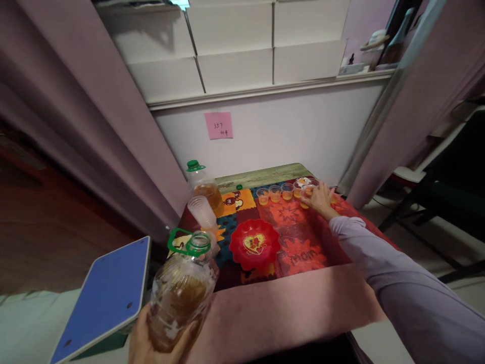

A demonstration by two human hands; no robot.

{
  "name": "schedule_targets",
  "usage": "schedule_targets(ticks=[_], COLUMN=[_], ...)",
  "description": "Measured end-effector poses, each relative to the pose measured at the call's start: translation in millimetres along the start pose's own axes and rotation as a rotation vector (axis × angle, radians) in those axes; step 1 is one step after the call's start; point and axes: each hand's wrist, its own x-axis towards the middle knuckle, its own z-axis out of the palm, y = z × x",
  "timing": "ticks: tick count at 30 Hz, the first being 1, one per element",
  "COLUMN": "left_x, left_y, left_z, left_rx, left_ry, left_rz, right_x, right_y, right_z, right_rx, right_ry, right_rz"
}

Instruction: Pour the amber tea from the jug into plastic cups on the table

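My left hand (166, 338) is wrapped around the lower part of a clear plastic jug (182, 298). This jug has a green handle ring, an uncapped neck and amber liquid inside. On the table's far right, my right hand (321, 201) reaches in among small clear plastic cups (287, 191), its thumb and fingers around one cup (305, 198). The hand partly hides that cup. Several cups in the row hold a little amber liquid. A stack of nested plastic cups (202, 211) leans beyond the held jug.
A second jug (206, 192) with a green cap stands at the back left. A red scalloped bowl (255, 245) sits mid-table on the patterned cloth (303, 258). A green cap (239, 187) lies near the back edge. At left is a blue-topped stool (109, 288).
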Motion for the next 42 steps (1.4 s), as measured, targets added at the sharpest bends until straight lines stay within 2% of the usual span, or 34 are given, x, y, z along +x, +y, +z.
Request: schedule_targets(ticks=[5,8,10,11,14,16,19,23,26,30,38,42], left_x=[-7.4,-11.7,-14.0,-15.0,-17.0,-17.3,-16.6,-16.5,-17.8,-19.1,-16.3,-15.1], left_y=[1.5,-3.7,-7.5,-9.2,-12.7,-13.6,-12.9,-13.8,-19.4,-25.4,-10.0,-7.5], left_z=[2.8,3.8,4.3,4.6,4.8,4.1,2.0,2.0,6.5,11.8,3.6,1.8], left_rx=[-0.079,-0.108,-0.122,-0.131,-0.154,-0.164,-0.168,-0.142,-0.130,-0.133,-0.156,-0.157], left_ry=[0.094,0.085,0.084,0.084,0.087,0.089,0.085,0.099,0.126,0.144,0.119,0.110], left_rz=[0.068,0.073,0.064,0.060,0.059,0.069,0.109,0.168,0.194,0.176,0.186,0.207], right_x=[-7.3,-28.2,-55.9,-73.8,-134.0,-169.6,-202.7,-214.2,-213.7,-212.5,-210.4,-210.8], right_y=[-2.0,-27.5,-60.3,-80.6,-148.8,-192.9,-247.5,-292.2,-305.7,-307.2,-298.6,-294.9], right_z=[0.4,-6.3,-14.9,-19.9,-34.6,-42.2,-47.9,-43.7,-36.3,-28.9,-19.6,-23.3], right_rx=[0.003,0.120,0.264,0.351,0.585,0.628,0.511,0.298,0.256,0.264,0.352,0.405], right_ry=[0.047,0.140,0.146,0.110,-0.050,-0.171,-0.348,-0.473,-0.490,-0.480,-0.429,-0.407], right_rz=[0.022,-0.111,-0.298,-0.411,-0.744,-0.910,-1.033,-0.986,-0.953,-0.917,-0.885,-0.882])
